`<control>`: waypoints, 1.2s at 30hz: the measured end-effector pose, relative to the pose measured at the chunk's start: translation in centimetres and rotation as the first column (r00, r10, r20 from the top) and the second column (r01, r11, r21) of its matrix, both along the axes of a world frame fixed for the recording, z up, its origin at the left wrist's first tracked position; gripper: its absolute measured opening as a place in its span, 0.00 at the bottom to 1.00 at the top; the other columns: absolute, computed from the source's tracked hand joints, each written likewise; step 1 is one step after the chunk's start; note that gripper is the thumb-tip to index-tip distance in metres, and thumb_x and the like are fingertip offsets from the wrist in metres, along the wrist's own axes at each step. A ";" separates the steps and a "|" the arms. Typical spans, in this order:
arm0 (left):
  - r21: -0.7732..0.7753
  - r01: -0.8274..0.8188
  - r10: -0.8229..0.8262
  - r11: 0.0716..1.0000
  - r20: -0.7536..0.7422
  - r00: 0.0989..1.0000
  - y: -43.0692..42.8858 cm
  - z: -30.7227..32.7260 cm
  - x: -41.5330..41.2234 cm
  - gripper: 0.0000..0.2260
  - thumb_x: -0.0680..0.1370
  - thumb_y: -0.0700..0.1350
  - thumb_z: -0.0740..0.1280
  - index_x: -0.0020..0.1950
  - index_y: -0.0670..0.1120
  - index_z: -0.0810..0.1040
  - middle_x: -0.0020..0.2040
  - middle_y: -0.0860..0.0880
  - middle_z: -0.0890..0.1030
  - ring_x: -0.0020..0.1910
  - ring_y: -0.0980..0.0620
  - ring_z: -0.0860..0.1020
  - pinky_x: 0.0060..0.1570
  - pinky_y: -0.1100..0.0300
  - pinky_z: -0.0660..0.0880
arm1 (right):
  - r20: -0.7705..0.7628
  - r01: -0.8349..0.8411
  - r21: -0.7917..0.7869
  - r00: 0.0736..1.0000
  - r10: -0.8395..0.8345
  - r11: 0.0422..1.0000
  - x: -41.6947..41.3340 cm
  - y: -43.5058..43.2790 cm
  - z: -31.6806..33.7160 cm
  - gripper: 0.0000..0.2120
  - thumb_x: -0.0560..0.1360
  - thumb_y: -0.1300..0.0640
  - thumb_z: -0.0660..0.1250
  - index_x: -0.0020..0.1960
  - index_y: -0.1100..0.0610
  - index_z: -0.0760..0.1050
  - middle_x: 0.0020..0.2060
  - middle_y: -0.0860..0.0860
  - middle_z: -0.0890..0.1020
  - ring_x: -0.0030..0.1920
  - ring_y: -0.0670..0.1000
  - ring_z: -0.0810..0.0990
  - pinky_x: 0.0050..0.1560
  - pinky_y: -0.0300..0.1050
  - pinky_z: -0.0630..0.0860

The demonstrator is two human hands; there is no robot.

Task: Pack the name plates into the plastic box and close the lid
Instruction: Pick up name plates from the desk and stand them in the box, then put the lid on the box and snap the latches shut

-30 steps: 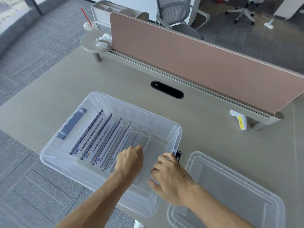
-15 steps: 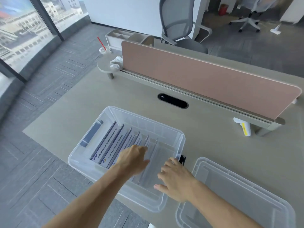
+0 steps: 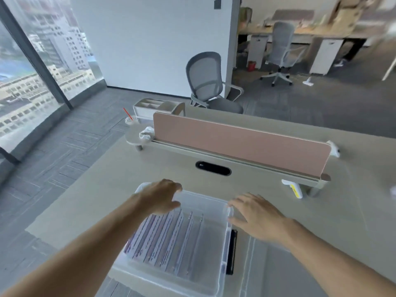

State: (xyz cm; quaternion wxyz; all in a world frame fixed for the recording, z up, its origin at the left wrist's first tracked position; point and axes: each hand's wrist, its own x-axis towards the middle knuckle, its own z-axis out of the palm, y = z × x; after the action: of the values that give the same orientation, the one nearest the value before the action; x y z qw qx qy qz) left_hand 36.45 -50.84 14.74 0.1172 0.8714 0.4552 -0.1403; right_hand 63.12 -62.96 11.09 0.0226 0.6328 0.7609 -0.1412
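- Name plates [image 3: 171, 236] sit inside plastic box [image 3: 201, 200], on edge, in a leaning row across its left and middle part. None seen loose on surface [image 3: 102, 202]. Packing step judged done, or near enough.
- Right part of the box floor shows no plate; room to spare.
- Box sits at near edge of the surface, its near wall overhanging slightly. Top is open, no lid on it.
- Lid [image 3: 255, 273] lies flat on the surface just right of the box, a dark latch piece [image 3: 232, 251] between them. Lid outline is faint and blurred, so its exact lie is hard to read.
- Left hand [image 3: 162, 196] is at far-left corner of the box. Fingers bend over the rim, thumb on the inner side. Reads as a grip on the wall, though blur softens it.
- Right hand [image 3: 255, 213] is at far-right corner. Fingers are spread and fairly straight, tips at the rim, nothing held.
- Both hands on the box, neither on the lid. Judged step: squaring or shifting the box before closing.
- Left to do: pick up the lid, seat it on the rim, press or latch it down. That is the whole second half of the task.
- Elsewhere: pink divider panel [image 3: 235, 142] along far side of the surface, a white and yellow device [image 3: 293, 188] near its right foot, an office chair [image 3: 205, 82] beyond.
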 end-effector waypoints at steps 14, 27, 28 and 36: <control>0.125 0.440 -0.454 0.889 0.120 0.883 0.2 8.2 15.7 0.24 0.77 0.58 0.67 0.71 0.52 0.71 0.68 0.48 0.76 0.65 0.45 0.75 0.59 0.53 0.73 | 0.088 0.587 0.235 0.781 -0.619 0.775 12.4 -15.0 13.5 0.14 0.78 0.40 0.64 0.53 0.51 0.73 0.52 0.46 0.78 0.54 0.54 0.78 0.48 0.49 0.73; 0.116 0.435 -0.442 0.893 0.049 0.895 -9.9 5.6 27.1 0.28 0.77 0.59 0.67 0.74 0.53 0.67 0.69 0.47 0.75 0.65 0.44 0.75 0.62 0.50 0.74 | 0.072 0.666 0.188 0.723 -0.687 0.722 25.0 -27.7 10.3 0.11 0.79 0.41 0.63 0.52 0.47 0.69 0.54 0.46 0.76 0.46 0.49 0.70 0.42 0.47 0.68; 0.119 0.417 -0.425 0.901 0.044 0.904 -10.7 5.2 27.4 0.28 0.77 0.59 0.67 0.75 0.53 0.67 0.69 0.47 0.75 0.66 0.44 0.75 0.62 0.50 0.74 | 0.085 0.655 0.169 0.735 -0.673 0.736 26.0 -27.9 9.7 0.11 0.80 0.41 0.63 0.53 0.48 0.69 0.55 0.47 0.77 0.47 0.50 0.70 0.42 0.47 0.68; 0.054 0.300 -0.302 0.952 0.040 0.952 -15.5 1.0 27.6 0.28 0.79 0.57 0.66 0.77 0.52 0.63 0.69 0.49 0.74 0.66 0.48 0.74 0.59 0.52 0.74 | 0.069 0.629 0.083 0.770 -0.634 0.773 30.8 -28.6 4.6 0.22 0.80 0.39 0.61 0.68 0.51 0.69 0.64 0.50 0.77 0.62 0.55 0.75 0.55 0.52 0.76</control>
State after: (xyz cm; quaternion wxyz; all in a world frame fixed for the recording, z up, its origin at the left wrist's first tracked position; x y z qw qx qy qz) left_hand 64.02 -66.30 15.71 0.0849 0.9363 0.3172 -0.1247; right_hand 93.91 -91.59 15.68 -0.0083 0.8579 0.5057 -0.0900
